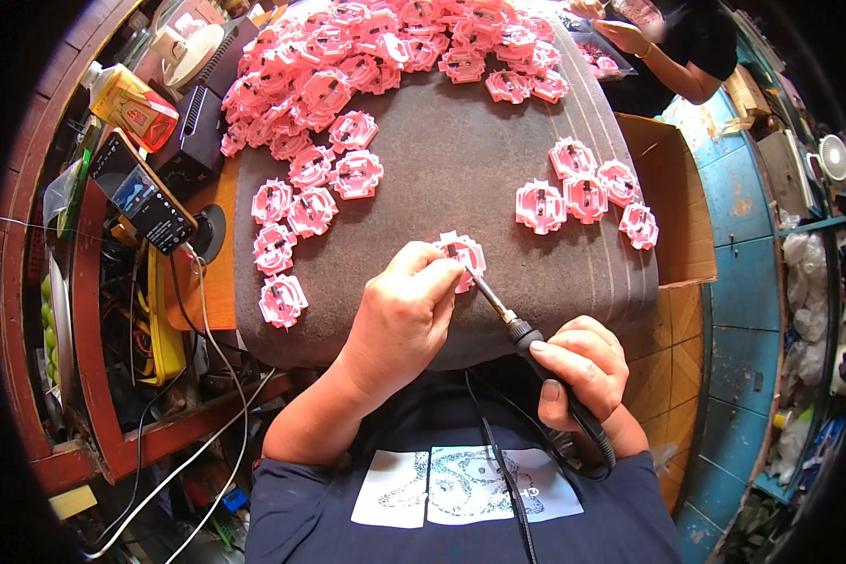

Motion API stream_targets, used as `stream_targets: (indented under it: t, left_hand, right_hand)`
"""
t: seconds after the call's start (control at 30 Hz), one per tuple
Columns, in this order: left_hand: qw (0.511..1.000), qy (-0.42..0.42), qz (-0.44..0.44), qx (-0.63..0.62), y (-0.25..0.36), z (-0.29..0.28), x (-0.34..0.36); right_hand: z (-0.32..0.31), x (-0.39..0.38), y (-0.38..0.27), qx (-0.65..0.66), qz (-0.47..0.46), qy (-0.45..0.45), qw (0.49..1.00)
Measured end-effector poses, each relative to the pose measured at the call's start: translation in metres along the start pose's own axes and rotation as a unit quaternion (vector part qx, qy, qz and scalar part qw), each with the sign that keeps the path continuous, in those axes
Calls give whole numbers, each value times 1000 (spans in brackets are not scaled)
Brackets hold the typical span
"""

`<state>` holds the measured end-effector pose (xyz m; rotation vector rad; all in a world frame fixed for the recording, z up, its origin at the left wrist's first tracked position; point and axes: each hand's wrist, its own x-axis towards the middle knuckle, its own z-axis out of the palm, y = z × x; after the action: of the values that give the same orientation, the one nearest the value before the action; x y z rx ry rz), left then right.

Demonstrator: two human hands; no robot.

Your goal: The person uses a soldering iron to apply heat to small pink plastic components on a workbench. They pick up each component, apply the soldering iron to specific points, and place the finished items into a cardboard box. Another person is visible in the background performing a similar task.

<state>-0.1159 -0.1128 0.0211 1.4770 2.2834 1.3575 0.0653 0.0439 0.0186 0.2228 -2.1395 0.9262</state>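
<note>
While the left hand (399,320) pins a pink plastic part (462,256) to the dark felt mat (461,169) with closed fingertips, the right hand (581,367) is wrapped fully around the black handle of a soldering iron (526,338), whose metal tip touches the part's right edge. This part lies near the front middle of the mat, close to the person's chest. To its right, a small group of five similar pink parts (587,193) sits near the mat's right side. To its left, a loose column of single pink parts (287,240) runs along the mat's left edge. At the far end, a large heap of pink parts (385,52) covers the mat. Left of the mat stand a phone (143,193) with a lit screen, a black box (202,117) and a yellow bottle (132,103). At far right, another person's hands (620,28) work over a small tray. A cardboard box (672,202) sits against the mat's right side.
</note>
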Motion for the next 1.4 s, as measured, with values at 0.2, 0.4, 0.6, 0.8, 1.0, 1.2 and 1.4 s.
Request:
stream_targets:
  t: [0.2,0.4,0.6,0.8,1.0,1.2,1.4]
  left_hand:
    - [1000,-5,-3,-5,1,-1,1]
    - [1000,-5,-7,-10,0,1,0]
    - [1000,-8,-8,-6,1,-1,0]
    - [1000,-4,-3,-2,1,0,1]
    - [1000,-4,-3,0,0,0,0]
    - [1000,-11,-6,2,2,-2,2]
    - [1000,-4,1,10,3,-2,2]
  right_hand:
    - [1,-1,2,2,0,0,1000]
    - [0,-3,1,6,2,3,1000]
    - [0,-4,3,13,0,18,1000]
    - [4,-10,6,-18,2,77,997]
    - [9,-9,5,-58,45,74,995]
    - [13,-11,8,-34,56,75,995]
    - [8,-9,9,-4,35,57,998]
